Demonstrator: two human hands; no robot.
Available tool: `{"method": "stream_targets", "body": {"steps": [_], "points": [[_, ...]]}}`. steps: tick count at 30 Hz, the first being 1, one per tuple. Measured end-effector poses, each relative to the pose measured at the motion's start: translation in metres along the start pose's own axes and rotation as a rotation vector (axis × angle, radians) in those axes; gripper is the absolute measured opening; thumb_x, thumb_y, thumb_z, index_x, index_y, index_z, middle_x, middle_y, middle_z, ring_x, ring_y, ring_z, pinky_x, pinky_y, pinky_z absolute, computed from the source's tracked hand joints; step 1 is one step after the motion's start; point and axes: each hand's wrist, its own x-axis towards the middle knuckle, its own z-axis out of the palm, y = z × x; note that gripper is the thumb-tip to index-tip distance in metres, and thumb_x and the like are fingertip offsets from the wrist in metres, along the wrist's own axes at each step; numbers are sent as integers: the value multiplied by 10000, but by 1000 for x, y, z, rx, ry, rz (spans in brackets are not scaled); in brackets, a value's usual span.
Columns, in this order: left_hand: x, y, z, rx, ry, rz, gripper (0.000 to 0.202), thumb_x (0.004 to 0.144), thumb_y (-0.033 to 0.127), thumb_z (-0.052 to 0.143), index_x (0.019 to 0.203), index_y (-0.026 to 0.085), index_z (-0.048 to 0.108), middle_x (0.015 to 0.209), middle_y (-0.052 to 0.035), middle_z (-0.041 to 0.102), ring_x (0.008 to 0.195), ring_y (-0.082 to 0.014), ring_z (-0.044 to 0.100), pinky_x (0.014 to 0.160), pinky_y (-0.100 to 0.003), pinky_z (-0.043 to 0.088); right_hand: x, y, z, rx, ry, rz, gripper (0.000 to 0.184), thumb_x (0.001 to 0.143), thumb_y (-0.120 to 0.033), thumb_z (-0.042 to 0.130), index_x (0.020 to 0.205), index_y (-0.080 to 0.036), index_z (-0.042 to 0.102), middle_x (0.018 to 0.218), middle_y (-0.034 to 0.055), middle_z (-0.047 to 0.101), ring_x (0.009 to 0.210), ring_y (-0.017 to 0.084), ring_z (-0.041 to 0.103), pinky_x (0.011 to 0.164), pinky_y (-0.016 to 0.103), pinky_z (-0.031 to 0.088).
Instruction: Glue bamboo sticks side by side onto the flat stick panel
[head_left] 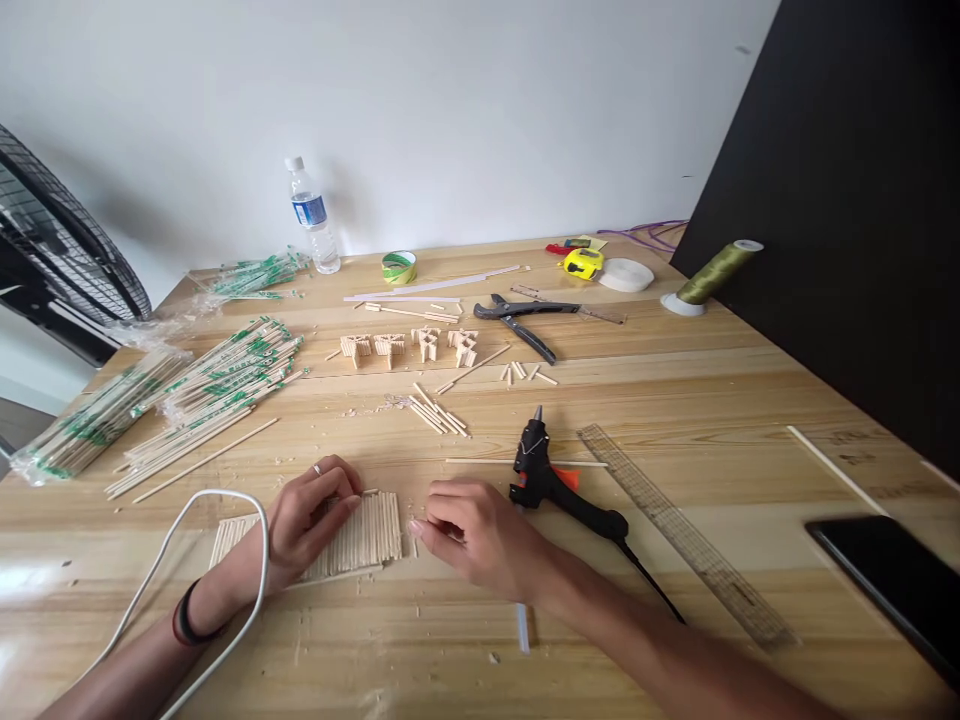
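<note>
A wooden-stick panel (pixel 384 525) lies toward the front edge of the worktop (pixel 375 660), under the left hand (pixel 311 515), fingers curled; beside it the right hand (pixel 476 525) bunches its fingers. Whether either pinches anything, I cannot tell. The right forearm (pixel 622 620) snagging the cord (pixel 651 578) could drag the hot-glue gun (pixel 532 478).

Blk plastic glue gun (pixel 534 462) w/ grey metal nozzle (pixel 538 412); L of gun, pale-tan, striped wooden-stick panel (pixel 379 528); R of gun, clear flat ruler (pixel 686 535) w/ dk grid; behind gun, yellow-&-blk tape measure (pixel 583 264), olive-green thread spool (pixel 718 272), clear plastic bottle (pixel 323 242) w/ blue-&-white label (pixel 309 210).
</note>
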Motion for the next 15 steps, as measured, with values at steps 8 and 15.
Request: {"method": "stream_targets", "body": {"steps": [8,15], "points": [[7,14,-14,129,65,43,248,1095,300,500,909,196,626,912,-50,678,844,-176,625,773,-300,492,-1,-2,3,-54,130,-104,376,981,-176,567,635,-224,428,635,-56,434,581,119,375,581,274,285],[6,26,-12,69,110,-44,277,1053,337,503,815,205,552,825,-13,627,751,-165,565,728,-297,444,-1,-7,-2,-98,243,-226,333,1086,-246,465,758,-224,520,694,-16,541,614,149,455,613,288,365]]}}
